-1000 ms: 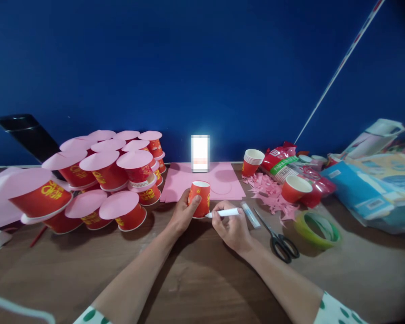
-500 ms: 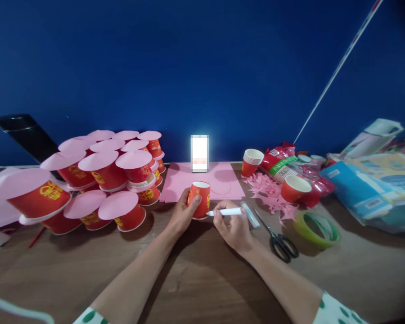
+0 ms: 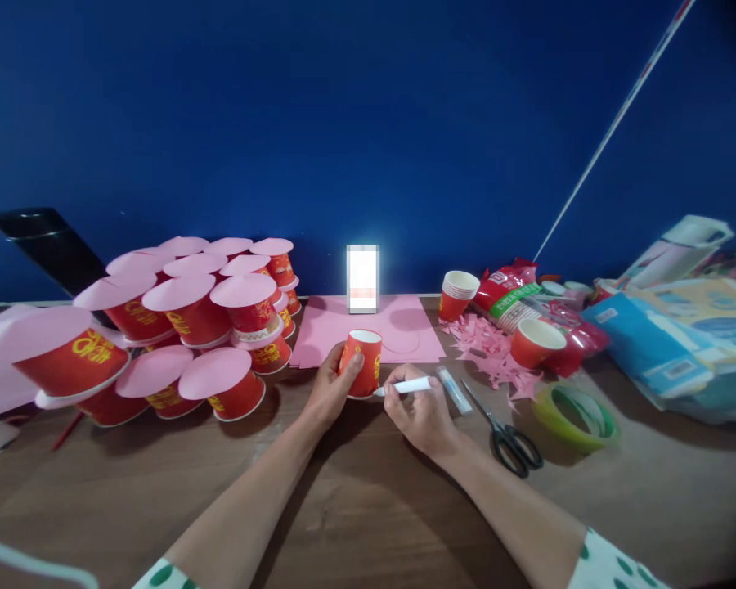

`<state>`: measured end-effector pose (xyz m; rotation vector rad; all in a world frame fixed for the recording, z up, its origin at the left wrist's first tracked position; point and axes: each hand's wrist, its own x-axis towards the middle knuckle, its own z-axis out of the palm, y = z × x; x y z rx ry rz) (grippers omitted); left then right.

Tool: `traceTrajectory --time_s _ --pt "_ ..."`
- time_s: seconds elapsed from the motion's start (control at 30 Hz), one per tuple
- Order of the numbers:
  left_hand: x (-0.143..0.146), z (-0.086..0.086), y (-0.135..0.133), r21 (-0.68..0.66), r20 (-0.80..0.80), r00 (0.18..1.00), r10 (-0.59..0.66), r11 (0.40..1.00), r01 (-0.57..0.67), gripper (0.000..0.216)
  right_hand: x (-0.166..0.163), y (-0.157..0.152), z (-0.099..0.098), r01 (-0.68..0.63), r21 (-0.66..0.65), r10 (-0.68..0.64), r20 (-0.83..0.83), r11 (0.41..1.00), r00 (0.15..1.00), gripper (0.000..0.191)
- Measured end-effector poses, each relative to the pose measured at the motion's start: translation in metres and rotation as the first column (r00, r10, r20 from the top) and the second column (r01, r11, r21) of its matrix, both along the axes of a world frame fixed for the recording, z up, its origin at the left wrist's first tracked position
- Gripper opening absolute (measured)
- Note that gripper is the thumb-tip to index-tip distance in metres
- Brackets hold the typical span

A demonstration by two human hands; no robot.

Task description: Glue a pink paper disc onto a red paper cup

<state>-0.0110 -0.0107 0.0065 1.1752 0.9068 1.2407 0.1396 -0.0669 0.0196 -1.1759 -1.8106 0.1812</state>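
Note:
My left hand (image 3: 329,386) is wrapped round a red paper cup (image 3: 364,361) that stands upside down on the wooden table (image 3: 368,523). My right hand (image 3: 418,413) pinches a white glue stick (image 3: 406,386), lying level, with its tip touching the cup's lower rim on the right side. A sheet of pink paper (image 3: 374,327) lies just behind the cup. The glue stick's clear cap (image 3: 455,389) lies right of my right hand.
At the left stands a pile of red cups topped with pink paper discs (image 3: 190,319). Right of my hands lie black scissors (image 3: 508,438), a green tape roll (image 3: 577,417), pink paper scraps (image 3: 487,348), loose red cups (image 3: 532,342), a cup stack (image 3: 457,294) and plastic packets (image 3: 668,343). A lit phone (image 3: 362,278) leans on the blue wall.
The cup has tilted and turned slightly in my left hand. The glue stick's tip has stayed at the cup's lower rim with small shifts.

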Motion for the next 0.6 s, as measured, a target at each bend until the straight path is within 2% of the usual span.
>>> traceTrajectory --time_s 0.33,0.6 --pt "0.0009 -0.0009 0.0004 0.032 -0.054 0.998 0.011 0.999 -0.01 0.053 -0.0016 -0.0016 -0.0001 -0.003 0.013 0.003 0.004 1.0 1.0 0.011" --pt "0.0015 -0.0012 -0.0005 0.028 -0.058 0.998 -0.005 1.0 0.006 0.052 -0.0007 -0.0006 0.001 0.026 0.082 -0.028 0.029 0.996 0.999 0.012"
